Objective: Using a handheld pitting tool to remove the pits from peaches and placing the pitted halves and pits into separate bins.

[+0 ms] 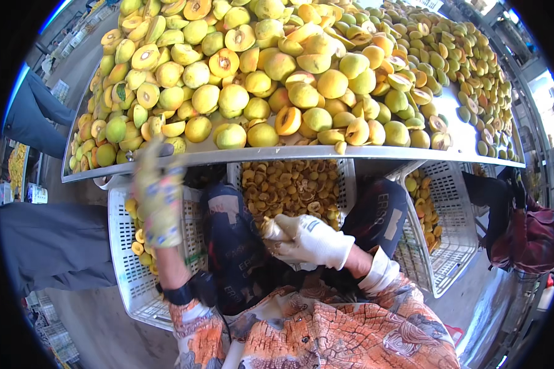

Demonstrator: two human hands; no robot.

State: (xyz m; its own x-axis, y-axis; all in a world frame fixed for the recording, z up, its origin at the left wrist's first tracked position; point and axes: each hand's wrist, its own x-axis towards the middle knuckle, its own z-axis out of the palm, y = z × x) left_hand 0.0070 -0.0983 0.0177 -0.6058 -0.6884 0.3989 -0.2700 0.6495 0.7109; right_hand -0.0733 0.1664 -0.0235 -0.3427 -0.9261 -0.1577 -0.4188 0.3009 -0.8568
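Motion-blurred, my left hand (pixel 159 203) in a patterned yellow glove reaches over the near metal rim (pixel 240 156) of the table. Its fingertips are beside a dark rounded thing (pixel 166 149) and the closest yellow peaches (pixel 198 129); whether they grip anything is unclear. My right hand (pixel 307 237), in a white knitted glove, is curled over my lap. A small yellowish bit (pixel 266 222) shows at its fingertips, too indistinct to name. Whole and halved peaches, some with pits showing, are heaped across the table. Between my knees stands a crate of cut peach pieces (pixel 291 184).
To my left is a white plastic crate (pixel 143 300) holding peach halves (pixel 138 244). Another white crate (pixel 443 272) with peaches tilts at my right. A person's grey-trousered leg (pixel 55 244) is at far left; a person in a dark red garment (pixel 528 240) is at far right.
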